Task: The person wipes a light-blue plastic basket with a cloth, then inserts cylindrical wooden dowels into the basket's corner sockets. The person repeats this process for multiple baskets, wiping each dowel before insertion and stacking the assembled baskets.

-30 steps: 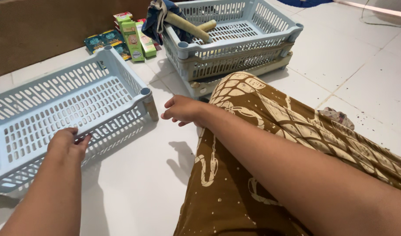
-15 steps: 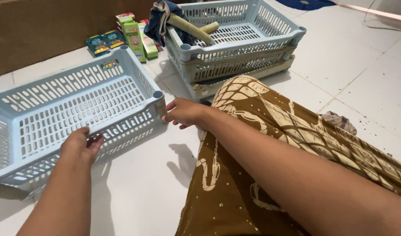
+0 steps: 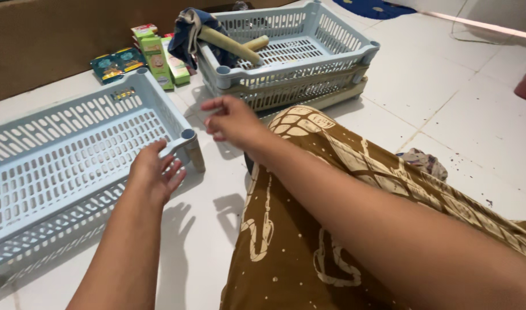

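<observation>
Since the earlier frames both hands have let go of the pale blue slotted crate (image 3: 62, 172), which lies at nine o'clock. The left hand (image 3: 154, 175) is spread wide, empty, touching its near corner post; the right hand (image 3: 231, 120), loosely curled and empty, has lifted clear. At twelve o'clock stand stacked crates (image 3: 297, 57); green boxes (image 3: 156, 57) at eleven.

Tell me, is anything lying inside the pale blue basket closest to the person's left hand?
No, the near basket shows only its bare slotted floor, while the left hand rests at its front corner.
</observation>
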